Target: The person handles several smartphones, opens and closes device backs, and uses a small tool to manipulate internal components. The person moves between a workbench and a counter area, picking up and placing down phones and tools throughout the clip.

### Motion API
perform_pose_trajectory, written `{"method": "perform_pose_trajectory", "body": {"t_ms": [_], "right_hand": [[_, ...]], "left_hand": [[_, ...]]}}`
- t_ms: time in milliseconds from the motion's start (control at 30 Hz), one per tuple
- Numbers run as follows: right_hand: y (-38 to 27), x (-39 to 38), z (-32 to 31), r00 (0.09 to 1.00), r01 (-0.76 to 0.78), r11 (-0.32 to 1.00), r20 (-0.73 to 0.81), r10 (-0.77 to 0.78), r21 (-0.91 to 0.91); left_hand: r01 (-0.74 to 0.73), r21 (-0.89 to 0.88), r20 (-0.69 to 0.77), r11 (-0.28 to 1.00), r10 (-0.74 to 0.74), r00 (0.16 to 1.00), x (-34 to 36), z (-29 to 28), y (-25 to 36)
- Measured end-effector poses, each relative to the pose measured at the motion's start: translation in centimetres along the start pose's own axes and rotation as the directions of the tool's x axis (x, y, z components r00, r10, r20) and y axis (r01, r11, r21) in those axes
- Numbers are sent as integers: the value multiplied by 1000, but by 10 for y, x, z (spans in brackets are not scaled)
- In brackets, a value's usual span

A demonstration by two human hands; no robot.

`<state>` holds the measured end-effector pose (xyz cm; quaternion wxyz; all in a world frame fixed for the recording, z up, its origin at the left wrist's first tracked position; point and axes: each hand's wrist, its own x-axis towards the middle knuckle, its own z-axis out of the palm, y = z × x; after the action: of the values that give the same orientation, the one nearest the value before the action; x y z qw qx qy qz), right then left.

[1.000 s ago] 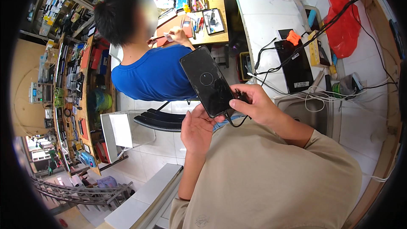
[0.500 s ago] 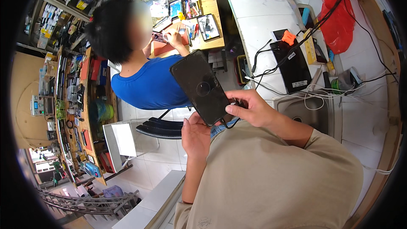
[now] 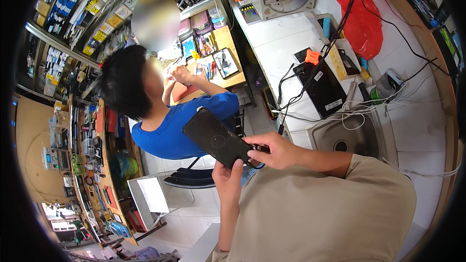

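A black phone [image 3: 208, 133] lies tilted in front of me, a thin circle showing on its dark screen. My left hand [image 3: 228, 180] grips its lower end, thumb on the near edge and fingers beneath. At the right side of that end, my right hand [image 3: 275, 150] is closed, index finger and thumb pinching a short stretch of black cable [image 3: 260, 148] against the phone's edge. The fingers behind the phone are hidden, as is where the cable meets it.
A person in a blue shirt [image 3: 167, 133] sits ahead at a wooden desk [image 3: 225, 40]. On the right, a white counter [image 3: 272, 43] carries a black tablet [image 3: 323, 90], tangled cables, a red bag [image 3: 359, 22] and a steel sink [image 3: 320, 138]. Below is a black chair [image 3: 187, 178].
The phone has turned further to the left and sits lower. My left hand, earlier loosely open beneath it, now has its thumb on it. The seated person's head and arms have moved.
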<state>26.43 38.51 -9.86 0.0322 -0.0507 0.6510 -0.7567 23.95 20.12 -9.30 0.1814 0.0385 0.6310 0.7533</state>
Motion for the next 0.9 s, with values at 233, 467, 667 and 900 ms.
{"method": "perform_pose_trajectory", "body": {"t_ms": [233, 467, 667, 900], "right_hand": [[-1, -2, -3, 997, -72, 997, 26, 72, -20], [7, 6, 1, 998, 13, 979, -50, -23, -202], [2, 5, -6, 990, 143, 962, 28, -140, -231], [-1, 4, -3, 997, 37, 976, -53, -50, -217]], "left_hand": [[-8, -88, 28, 996, 11, 1000, -2, -7, -8], [-123, 71, 13, 990, 122, 992, -1, 0, -9], [-178, 109, -1, 978, 179, 984, -1, 1, -12], [-136, 93, 29, 986, 134, 991, 1, 9, -2]]}}
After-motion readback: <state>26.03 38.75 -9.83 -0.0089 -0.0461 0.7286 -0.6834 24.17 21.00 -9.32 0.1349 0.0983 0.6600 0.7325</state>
